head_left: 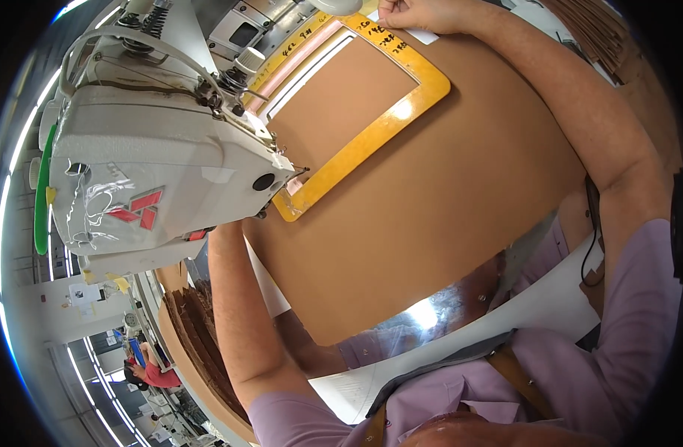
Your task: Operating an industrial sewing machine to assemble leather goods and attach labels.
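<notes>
Lilac shirt nearest, I pinch a white tag in my right hand beside the far yellow frame; my left hand hides under the sewing machine, grip unclear.

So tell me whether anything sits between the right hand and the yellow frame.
Nothing visible does. The right hand rests on a white slip at the far corner of the yellow frame, with only bare brown sheet around it.

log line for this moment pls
right hand: pinching white tag at yellow frame corner | left hand: hidden behind sewing machine | brown panel: flat under frame
</notes>
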Demonstrator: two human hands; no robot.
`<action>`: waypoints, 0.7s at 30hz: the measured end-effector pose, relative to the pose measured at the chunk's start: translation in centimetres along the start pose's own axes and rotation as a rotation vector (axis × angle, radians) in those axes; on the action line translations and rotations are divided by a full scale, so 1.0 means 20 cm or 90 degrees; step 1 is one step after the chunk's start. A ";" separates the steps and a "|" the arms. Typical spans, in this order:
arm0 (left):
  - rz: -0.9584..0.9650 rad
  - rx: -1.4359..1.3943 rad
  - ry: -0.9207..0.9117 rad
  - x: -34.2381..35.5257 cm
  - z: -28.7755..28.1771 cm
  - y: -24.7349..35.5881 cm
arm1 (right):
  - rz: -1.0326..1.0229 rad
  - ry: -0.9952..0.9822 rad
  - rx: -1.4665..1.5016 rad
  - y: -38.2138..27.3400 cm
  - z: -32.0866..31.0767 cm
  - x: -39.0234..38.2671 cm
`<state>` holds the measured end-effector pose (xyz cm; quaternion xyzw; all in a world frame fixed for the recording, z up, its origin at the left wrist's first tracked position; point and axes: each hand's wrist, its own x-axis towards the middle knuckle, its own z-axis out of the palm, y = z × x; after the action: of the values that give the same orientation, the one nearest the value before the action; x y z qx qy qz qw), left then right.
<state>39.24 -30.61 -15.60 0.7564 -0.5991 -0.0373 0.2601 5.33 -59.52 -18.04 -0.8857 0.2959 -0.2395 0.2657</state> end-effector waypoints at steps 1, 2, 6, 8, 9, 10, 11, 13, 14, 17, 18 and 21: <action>0.005 -0.005 0.000 0.01 -0.03 -0.02 | -0.006 0.030 -0.023 0.00 -0.01 0.02; 0.009 -0.009 -0.002 0.01 -0.04 -0.03 | 0.003 0.015 -0.015 0.01 -0.02 0.05; 0.024 -0.018 0.000 0.02 -0.05 -0.02 | 0.026 0.042 -0.089 0.01 -0.01 0.24; 0.024 -0.016 0.004 0.01 -0.07 -0.02 | 0.036 0.046 -0.146 0.02 0.00 0.37; 0.027 -0.019 0.004 0.02 -0.06 -0.01 | 0.022 0.087 -0.166 0.05 0.01 0.41; 0.031 -0.023 0.004 0.02 -0.04 0.00 | 0.023 0.086 -0.168 0.07 0.03 0.46; 0.030 -0.022 0.006 0.02 -0.04 0.00 | 0.060 0.114 -0.209 0.07 0.06 0.53; 0.043 -0.033 0.006 0.05 0.00 0.04 | 0.107 0.146 -0.260 0.12 0.05 0.59; 0.048 -0.039 0.005 0.06 0.05 0.07 | 0.097 0.204 -0.280 0.14 0.06 0.61; 0.046 -0.039 0.010 0.05 0.06 0.06 | 0.068 0.196 -0.240 0.12 0.04 0.57; 0.035 -0.029 0.021 0.03 0.01 0.04 | 0.045 0.132 -0.179 0.04 0.03 0.53; 0.028 -0.028 0.040 0.00 -0.08 0.01 | -0.081 0.177 -0.114 -0.09 -0.10 0.23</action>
<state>39.61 -30.03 -14.17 0.7377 -0.6063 -0.0207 0.2961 8.13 -61.91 -14.20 -0.8809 0.2935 -0.3490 0.1267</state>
